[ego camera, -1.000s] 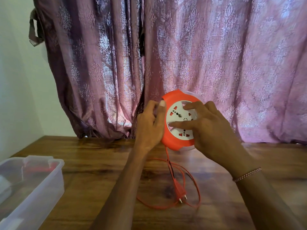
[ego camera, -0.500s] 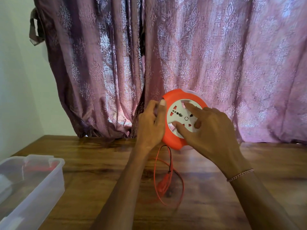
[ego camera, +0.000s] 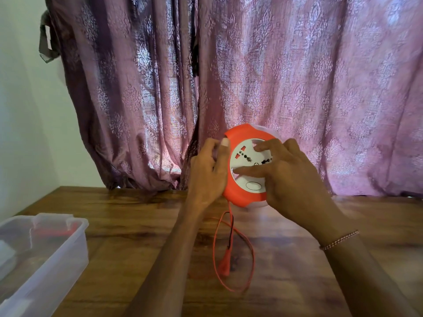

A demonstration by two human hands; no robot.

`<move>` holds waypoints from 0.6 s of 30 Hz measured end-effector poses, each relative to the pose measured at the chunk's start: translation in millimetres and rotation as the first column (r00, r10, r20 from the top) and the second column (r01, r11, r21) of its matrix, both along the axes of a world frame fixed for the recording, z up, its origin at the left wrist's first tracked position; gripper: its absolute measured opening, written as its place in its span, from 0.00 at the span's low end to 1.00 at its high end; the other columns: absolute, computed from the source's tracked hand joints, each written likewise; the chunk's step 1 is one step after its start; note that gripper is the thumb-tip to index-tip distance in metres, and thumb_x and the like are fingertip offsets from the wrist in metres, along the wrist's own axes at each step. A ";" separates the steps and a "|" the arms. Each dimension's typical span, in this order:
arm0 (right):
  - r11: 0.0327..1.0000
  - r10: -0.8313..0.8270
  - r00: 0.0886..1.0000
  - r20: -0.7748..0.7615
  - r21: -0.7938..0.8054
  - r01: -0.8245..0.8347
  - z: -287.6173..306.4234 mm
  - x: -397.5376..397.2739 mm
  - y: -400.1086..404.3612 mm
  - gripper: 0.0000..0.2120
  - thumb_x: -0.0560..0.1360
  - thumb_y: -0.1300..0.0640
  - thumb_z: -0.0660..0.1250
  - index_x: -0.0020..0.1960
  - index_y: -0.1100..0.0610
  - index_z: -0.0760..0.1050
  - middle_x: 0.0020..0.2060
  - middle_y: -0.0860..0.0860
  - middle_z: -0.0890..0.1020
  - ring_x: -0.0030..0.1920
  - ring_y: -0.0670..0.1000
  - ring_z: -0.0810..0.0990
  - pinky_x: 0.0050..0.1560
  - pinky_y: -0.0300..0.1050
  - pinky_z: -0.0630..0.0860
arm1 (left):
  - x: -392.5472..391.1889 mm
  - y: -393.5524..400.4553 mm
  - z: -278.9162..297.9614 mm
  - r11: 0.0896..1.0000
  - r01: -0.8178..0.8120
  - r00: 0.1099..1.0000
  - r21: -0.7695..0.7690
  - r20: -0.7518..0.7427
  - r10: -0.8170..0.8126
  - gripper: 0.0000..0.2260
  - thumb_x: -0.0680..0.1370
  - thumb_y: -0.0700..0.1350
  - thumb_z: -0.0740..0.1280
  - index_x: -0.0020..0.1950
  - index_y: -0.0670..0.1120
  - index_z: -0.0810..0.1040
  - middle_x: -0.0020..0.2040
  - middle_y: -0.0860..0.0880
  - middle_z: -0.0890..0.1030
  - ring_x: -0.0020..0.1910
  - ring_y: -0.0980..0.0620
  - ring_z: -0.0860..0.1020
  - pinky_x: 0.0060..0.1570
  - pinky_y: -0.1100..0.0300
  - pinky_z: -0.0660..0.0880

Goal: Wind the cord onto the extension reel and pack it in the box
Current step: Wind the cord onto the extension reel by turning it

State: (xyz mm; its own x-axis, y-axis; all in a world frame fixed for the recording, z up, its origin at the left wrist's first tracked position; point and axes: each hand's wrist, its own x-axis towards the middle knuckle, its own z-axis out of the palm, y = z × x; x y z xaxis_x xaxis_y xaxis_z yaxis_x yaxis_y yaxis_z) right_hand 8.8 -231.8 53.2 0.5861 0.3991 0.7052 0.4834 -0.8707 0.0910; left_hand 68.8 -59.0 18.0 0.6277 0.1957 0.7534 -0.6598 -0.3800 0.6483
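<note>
An orange extension reel (ego camera: 238, 193) with a white socket face is held upright above the wooden table (ego camera: 137, 225). My left hand (ego camera: 209, 172) grips its left rim, thumb on the front edge. My right hand (ego camera: 286, 177) lies across the white face, fingers spread and pressing on it. A thin orange cord (ego camera: 216, 252) hangs from the reel's bottom in a loop over the table, ending in an orange plug (ego camera: 224, 266) that dangles near the tabletop. A clear plastic box (ego camera: 45, 259) stands open at the table's left.
A purple patterned curtain (ego camera: 251, 76) hangs right behind the reel along the table's far edge. A white wall (ego camera: 20, 122) closes the left side. The box holds something red and something white, both blurred through the plastic.
My right hand has turned the white face round. The hanging cord loop has become shorter and narrower, and the plug has lifted off the table and swung left.
</note>
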 end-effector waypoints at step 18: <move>0.949 -0.130 0.992 0.004 0.289 0.123 -8.4 1.1 15.2 0.33 0.66 0.29 0.62 0.69 0.39 0.72 0.42 0.52 0.81 0.47 0.56 0.79 0.46 0.48 0.76 | -0.1 -1.0 0.8 0.999 0.003 0.999 -0.043 -0.037 -0.004 0.16 0.83 0.60 0.58 0.39 0.55 0.69 0.29 0.58 0.74 0.29 0.58 0.71 0.37 0.52 0.68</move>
State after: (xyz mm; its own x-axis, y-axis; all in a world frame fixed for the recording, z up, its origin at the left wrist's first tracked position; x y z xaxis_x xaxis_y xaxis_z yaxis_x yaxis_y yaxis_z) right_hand 9.9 -216.7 44.8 0.6014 0.1014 0.7925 0.3685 -0.9153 -0.1626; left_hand 68.7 -60.1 18.8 0.6561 0.2249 0.7204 -0.6360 -0.3491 0.6882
